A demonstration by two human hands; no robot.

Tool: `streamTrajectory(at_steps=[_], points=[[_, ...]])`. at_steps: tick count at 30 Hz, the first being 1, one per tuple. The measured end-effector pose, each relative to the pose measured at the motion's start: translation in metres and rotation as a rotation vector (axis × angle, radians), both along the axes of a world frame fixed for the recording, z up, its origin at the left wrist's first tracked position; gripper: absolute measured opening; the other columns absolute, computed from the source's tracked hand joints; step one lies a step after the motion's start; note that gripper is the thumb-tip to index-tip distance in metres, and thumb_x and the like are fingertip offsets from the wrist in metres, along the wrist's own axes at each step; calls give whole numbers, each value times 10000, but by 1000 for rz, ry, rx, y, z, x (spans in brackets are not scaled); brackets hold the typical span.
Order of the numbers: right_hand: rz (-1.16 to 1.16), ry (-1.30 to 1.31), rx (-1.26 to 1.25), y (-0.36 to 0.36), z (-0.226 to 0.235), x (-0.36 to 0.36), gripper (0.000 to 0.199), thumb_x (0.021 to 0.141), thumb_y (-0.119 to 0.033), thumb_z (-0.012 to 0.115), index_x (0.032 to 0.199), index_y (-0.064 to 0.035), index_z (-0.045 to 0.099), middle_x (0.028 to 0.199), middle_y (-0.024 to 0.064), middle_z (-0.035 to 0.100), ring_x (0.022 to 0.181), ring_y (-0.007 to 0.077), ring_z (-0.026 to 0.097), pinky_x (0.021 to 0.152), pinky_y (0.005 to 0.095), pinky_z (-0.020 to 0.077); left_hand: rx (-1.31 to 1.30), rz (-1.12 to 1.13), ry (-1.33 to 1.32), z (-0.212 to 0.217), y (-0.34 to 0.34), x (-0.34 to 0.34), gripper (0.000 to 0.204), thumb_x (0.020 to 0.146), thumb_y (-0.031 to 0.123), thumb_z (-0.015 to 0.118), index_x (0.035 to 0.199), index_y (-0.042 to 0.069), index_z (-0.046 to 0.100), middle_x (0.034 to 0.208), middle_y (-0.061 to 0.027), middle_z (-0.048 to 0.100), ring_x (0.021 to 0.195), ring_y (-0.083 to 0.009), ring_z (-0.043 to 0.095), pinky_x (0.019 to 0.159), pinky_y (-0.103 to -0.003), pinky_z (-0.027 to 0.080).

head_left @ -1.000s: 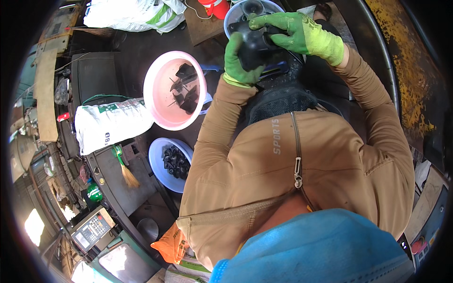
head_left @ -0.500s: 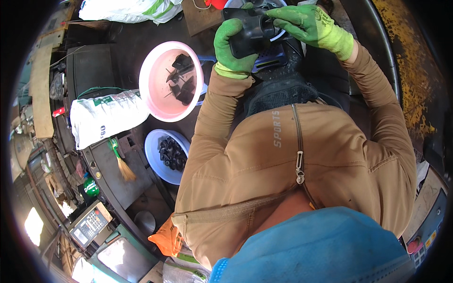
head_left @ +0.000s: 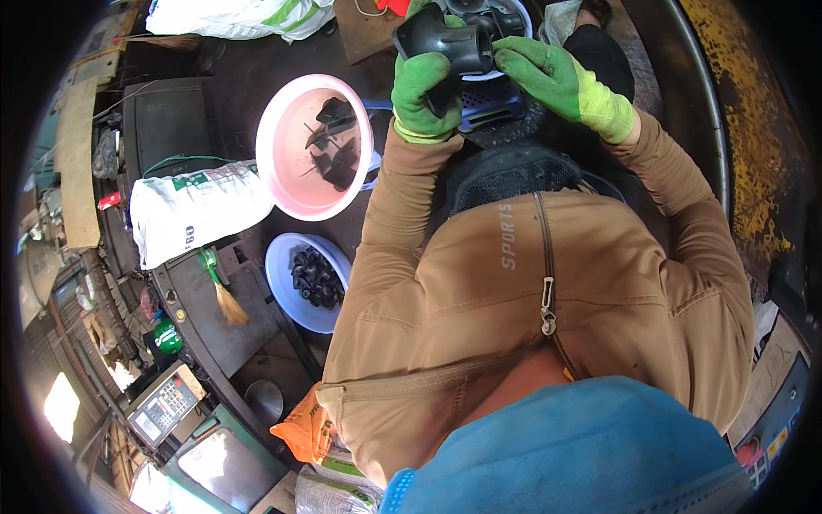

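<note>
Up at the top of the view, my left hand (head_left: 421, 90), in a green glove, grips a black plastic tube fitting (head_left: 461, 50) with a flared end. Its round open end faces right. My right hand (head_left: 548, 79), gloved alike, is right beside that opening with its fingertips pinched together; anything between them is too small to make out. Behind the fitting stands a pale basin (head_left: 527, 19) with more black parts (head_left: 503, 24) in it, partly covered by my hands and the fitting. A blue plastic stool or crate (head_left: 501, 104) shows beneath the basin.
To the left stand a pink basin (head_left: 274, 163) holding black scraps and a light blue basin (head_left: 287, 304) of small black parts. Beyond lie a white sack (head_left: 197, 214) and a hand brush (head_left: 227, 300). Past my right arm runs a rusty yellow metal surface (head_left: 745, 128).
The fitting has turned in my left hand, so its tube end now points right. My right hand's fingers have come off the tube's top and lowered to beside its opening.
</note>
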State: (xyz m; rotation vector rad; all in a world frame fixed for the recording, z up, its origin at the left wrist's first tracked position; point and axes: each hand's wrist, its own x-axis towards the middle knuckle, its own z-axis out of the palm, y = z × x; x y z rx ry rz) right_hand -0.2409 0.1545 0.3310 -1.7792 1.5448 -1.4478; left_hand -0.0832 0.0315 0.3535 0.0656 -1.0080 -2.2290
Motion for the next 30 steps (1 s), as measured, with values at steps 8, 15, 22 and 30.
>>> streamTrajectory(at_steps=[8,15,22,30], points=[[33,-767,501,15,49,29,328,1023,-349,522,1122,-56,632,686,-67,486,547,18,392,482,185,314,-226,134,-38,15,11,-1,936,752,273,798,1507,15,309,1262,-136,555,1102,-238,600,977,-367,483],[169,-1140,599,23,73,35,316,1020,-370,503,1018,-79,628,613,-94,407,481,29,314,434,206,247,-911,492,-137,6,-16,1,1040,650,360,880,1476,1,360,1265,-133,554,1166,-264,566,984,-407,470],[614,-1814,109,14,76,5,260,1065,-285,431,1072,-56,555,666,-72,357,489,31,319,449,199,271,-719,365,36,-10,-30,-6,976,747,304,823,1507,73,256,1303,-65,458,1122,-245,534,947,-390,482],[234,-1718,246,-53,-30,-56,317,1004,-349,532,1129,-59,565,745,-21,429,594,91,388,527,234,336,182,147,129,-7,-40,20,747,836,497,610,1356,-21,468,1328,-262,555,1162,-442,598,1003,-612,480]])
